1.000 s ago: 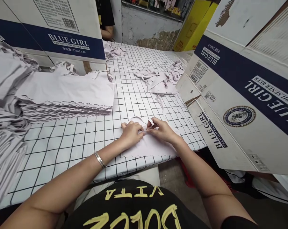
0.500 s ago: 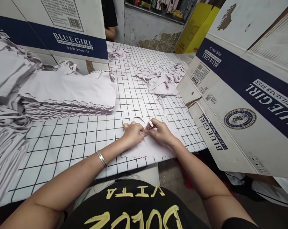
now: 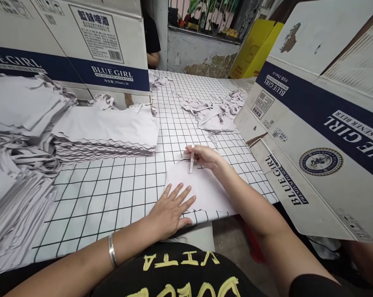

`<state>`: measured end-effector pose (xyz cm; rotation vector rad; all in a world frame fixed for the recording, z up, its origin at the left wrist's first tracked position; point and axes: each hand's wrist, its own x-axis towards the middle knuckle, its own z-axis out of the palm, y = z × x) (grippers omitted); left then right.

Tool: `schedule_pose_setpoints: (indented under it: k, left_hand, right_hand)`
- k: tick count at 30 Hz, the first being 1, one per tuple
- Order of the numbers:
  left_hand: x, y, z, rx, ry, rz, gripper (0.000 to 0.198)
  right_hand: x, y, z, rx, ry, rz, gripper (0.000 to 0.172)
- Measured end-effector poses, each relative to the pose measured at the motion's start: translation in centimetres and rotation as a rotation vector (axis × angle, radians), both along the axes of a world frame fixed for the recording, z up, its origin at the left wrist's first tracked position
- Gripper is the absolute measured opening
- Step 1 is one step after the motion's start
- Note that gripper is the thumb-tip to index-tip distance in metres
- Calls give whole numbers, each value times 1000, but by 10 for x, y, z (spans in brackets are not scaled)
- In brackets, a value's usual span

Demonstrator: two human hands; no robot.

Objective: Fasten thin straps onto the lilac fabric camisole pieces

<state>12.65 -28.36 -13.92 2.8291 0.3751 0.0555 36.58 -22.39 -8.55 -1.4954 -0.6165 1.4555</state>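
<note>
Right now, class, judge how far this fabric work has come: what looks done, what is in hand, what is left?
Looks done: a neat stack of white pieces lies by the box. In hand: the left hand lies flat on one white piece at the table edge, while the right hand pinches its thin strap. Seemingly left: a loose heap of pieces farther back.

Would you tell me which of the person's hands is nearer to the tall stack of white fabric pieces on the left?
Left. The left hand lies flat on the single fabric piece, diagonally below the stack. The right hand pinches a strap farther right.
</note>
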Motion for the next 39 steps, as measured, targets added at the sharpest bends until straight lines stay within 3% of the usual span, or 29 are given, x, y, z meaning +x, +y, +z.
schedule_pose_setpoints:
  k: [2,4,7,10,12,15,17,19,21,23,25,27,32,37,39]
  left_hand:
    - [1,0,2,-38,52,3,65]
    - [3,0,6,-49,56,-7,64]
    - [0,1,10,-36,-32,62,60]
    - [-7,10,14,17,-100,429,50]
    - [-10,19,16,48,-87,632,47]
    - [-7,29,18,31,-55,651,33]
    - [0,27,18,56,-82,620,23]
    - [6,19,18,131,-146,569,24]
    - [8,10,16,193,-187,485,31]
    - [6,3,14,199,-170,445,34]
    - [-1,1,12,175,-129,486,38]
    - [-9,4,11,148,-108,563,44]
    - [-19,15,13,55,-96,650,54]
    - [-18,14,14,19,-97,605,49]
    - [-18,13,14,13,-98,594,45]
  right_hand:
    - [3,29,2,-37,-17,24,5]
    - [4,53,4,-84,-107,118,14]
    - [8,63,8,-126,-520,261,34]
    - [20,28,10,19,-1087,157,45]
    - [32,-16,5,139,-1255,13,45]
    - [41,-77,-8,158,-1211,-139,39]
    - [36,-88,-16,173,-1165,-143,36]
    - [24,-69,-20,222,-1150,-88,37]
    - [8,-27,-17,247,-1153,-25,41]
    - [-5,21,-11,148,-1102,50,41]
    - [-13,58,-5,4,-990,131,37]
    - [-12,79,-1,-72,-862,190,32]
    - [9,74,4,-19,-548,293,16]
    - [15,63,1,127,-195,319,20]
    - [9,66,-4,163,-172,286,19]
